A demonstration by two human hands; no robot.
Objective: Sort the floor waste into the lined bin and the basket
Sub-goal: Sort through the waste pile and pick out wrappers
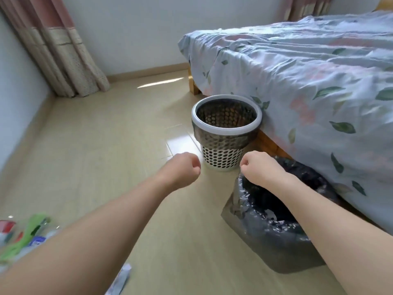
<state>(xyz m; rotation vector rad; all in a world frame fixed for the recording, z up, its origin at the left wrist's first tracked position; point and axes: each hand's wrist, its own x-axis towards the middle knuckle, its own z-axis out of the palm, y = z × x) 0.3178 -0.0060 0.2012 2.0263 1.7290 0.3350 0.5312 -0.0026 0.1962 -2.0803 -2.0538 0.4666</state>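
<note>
Fists, both: I see my left hand [184, 167] and right hand [258, 167] with fingers curled in, holding nothing, above the floor [95, 145]. Basket [226, 133] stands beyond them by the bed [308, 81], lined bin [274, 228] under my right forearm, wrappers [23, 233] lower left.

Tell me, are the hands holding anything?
No. The left hand and the right hand are both curled into fists, with nothing in them.

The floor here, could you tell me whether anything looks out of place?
Yes: loose wrappers lie scattered on the floor at lower left, far from the basket and lined bin beside the bed.
</note>
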